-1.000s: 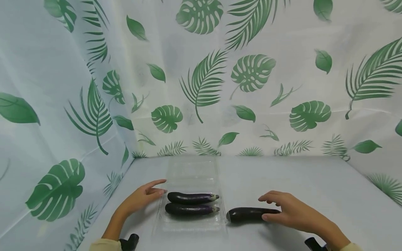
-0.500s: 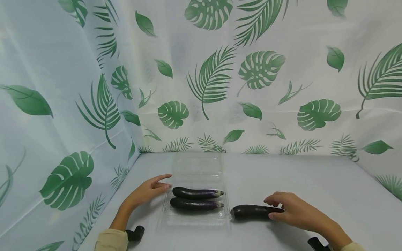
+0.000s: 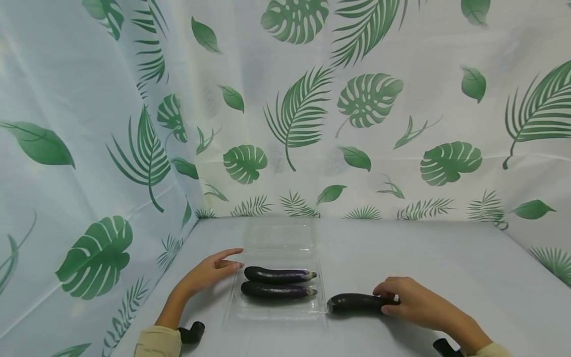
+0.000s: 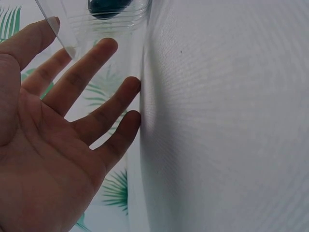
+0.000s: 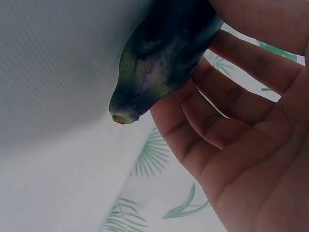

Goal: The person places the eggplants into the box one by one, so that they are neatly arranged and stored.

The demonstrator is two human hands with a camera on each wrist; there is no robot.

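Observation:
Two dark purple eggplants, a far one (image 3: 276, 275) and a near one (image 3: 274, 291), lie side by side in a clear plastic clamshell box (image 3: 285, 312). My left hand (image 3: 202, 276) is at the box's left side with fingers spread. In the left wrist view its thumb and index fingertips are right at the clear edge (image 4: 54, 29). Right of the box lies a third eggplant (image 3: 354, 303), its blunt end close to the box's side. My right hand (image 3: 415, 302) grips this one near its stem end, thumb on the near side, fingers behind; the stem tip (image 5: 126, 116) shows below them.
The box's clear lid (image 3: 281, 235) lies folded back, away from me. A pale cloth (image 3: 401, 248) covers the table. Leaf-patterned sheets (image 3: 312, 124) stand behind and on the left. Each wrist carries a black mount (image 3: 193, 332).
The right hand's fingers have come down and closed round the third eggplant near its stem. My left hand stays at the box's side. The head view has shifted slightly.

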